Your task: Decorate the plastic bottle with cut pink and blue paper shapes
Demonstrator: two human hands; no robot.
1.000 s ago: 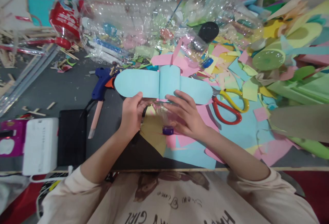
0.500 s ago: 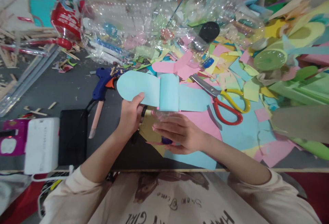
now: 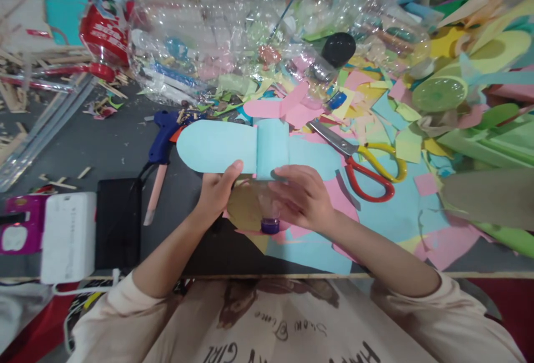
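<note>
A small clear plastic bottle with a purple cap (image 3: 270, 225) lies cap toward me, its middle wrapped in light-blue paper (image 3: 272, 149). Rounded light-blue paper wings stick out on both sides, and pink paper pieces (image 3: 262, 109) stand at the far end. My left hand (image 3: 214, 190) pinches the lower edge of the left paper wing (image 3: 219, 146), thumb on top and fingers beneath. Curled around the bottle's neck side is my right hand (image 3: 306, 196), its fingertips at the near edge of the blue wrap. The bottle partly hides behind these fingers.
Scissors (image 3: 354, 157) with red and yellow handles lie to the right on coloured paper. At left are a blue glue gun (image 3: 162, 135), a black box (image 3: 119, 223) and a white power bank (image 3: 68, 235). Clear plastic bottles (image 3: 200, 24) and paper scraps crowd the back.
My right hand has shifted up from the bottle's cap end to the wrap's near edge, uncovering the purple cap. The left wing has turned flatter, and my left thumb has moved slightly right.
</note>
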